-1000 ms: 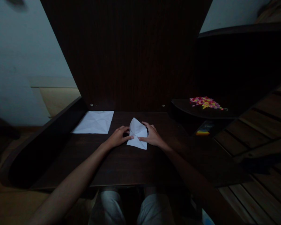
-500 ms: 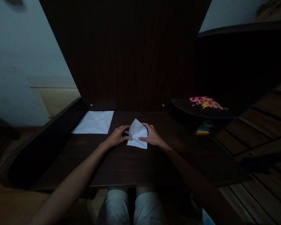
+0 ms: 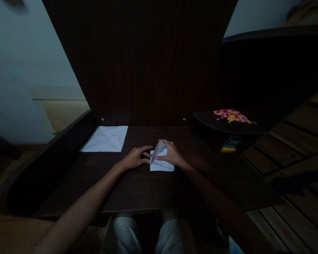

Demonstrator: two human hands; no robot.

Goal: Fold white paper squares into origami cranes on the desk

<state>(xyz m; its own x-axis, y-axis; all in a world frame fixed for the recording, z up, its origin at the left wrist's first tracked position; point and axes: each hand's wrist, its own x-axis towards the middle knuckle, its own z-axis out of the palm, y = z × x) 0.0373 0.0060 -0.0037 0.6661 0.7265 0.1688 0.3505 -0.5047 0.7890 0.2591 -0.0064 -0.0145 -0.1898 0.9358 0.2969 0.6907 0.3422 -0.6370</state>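
A small folded sheet of white paper (image 3: 161, 166) lies on the dark wooden desk (image 3: 137, 190) in front of me, one flap standing up from it. My right hand (image 3: 172, 153) grips the raised flap, thumb on the near side and fingers behind. At the paper's left edge, my left hand (image 3: 138, 157) has its thumb and fingertips on the paper, with a gap between thumb and fingers. Farther left, a larger creased white sheet (image 3: 106, 138) rests flat on the desk.
On a raised curved shelf (image 3: 201, 118) at the right sits a pile of small pink, red and yellow pieces (image 3: 231, 115). Below it is a box with coloured stripes (image 3: 229, 146). A dark side panel (image 3: 42, 165) borders the desk on the left, and a tall panel (image 3: 140, 63) stands behind.
The folded paper has shifted slightly right and turned. Its raised flap now leans to the right under my right hand. My left hand has moved a little right along with it.
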